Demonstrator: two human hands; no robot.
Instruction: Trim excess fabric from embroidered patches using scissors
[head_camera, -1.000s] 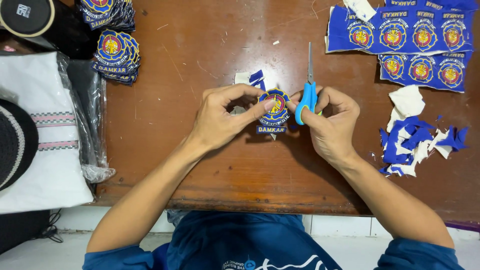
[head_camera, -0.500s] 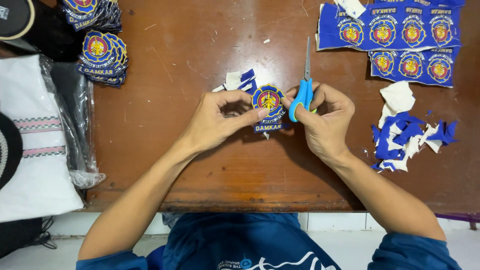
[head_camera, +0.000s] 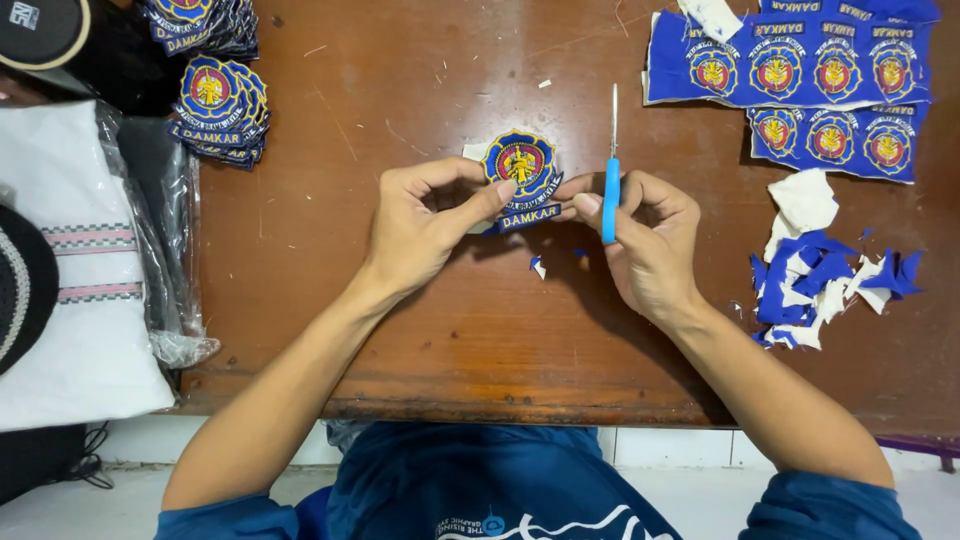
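Observation:
My left hand (head_camera: 422, 228) pinches a round blue embroidered patch (head_camera: 521, 166) with a red and yellow emblem, holding it just above the brown wooden table (head_camera: 400, 320). My right hand (head_camera: 648, 240) touches the patch's right edge with thumb and forefinger and also holds a pair of blue-handled scissors (head_camera: 611, 160), blades pointing away from me and closed. Two tiny blue and white offcuts (head_camera: 540, 267) lie on the table under my hands.
Stacks of finished patches (head_camera: 222, 110) sit at the far left. Uncut blue sheets of patches (head_camera: 800, 70) lie at the far right, with a heap of blue and white scraps (head_camera: 820, 275) below them. White folded cloth in plastic (head_camera: 70, 270) lies beside the table's left edge.
Both hands have turned and shifted the patch slightly left. The scissors have come away from the patch edge and now point straight away. Small offcuts have appeared on the table.

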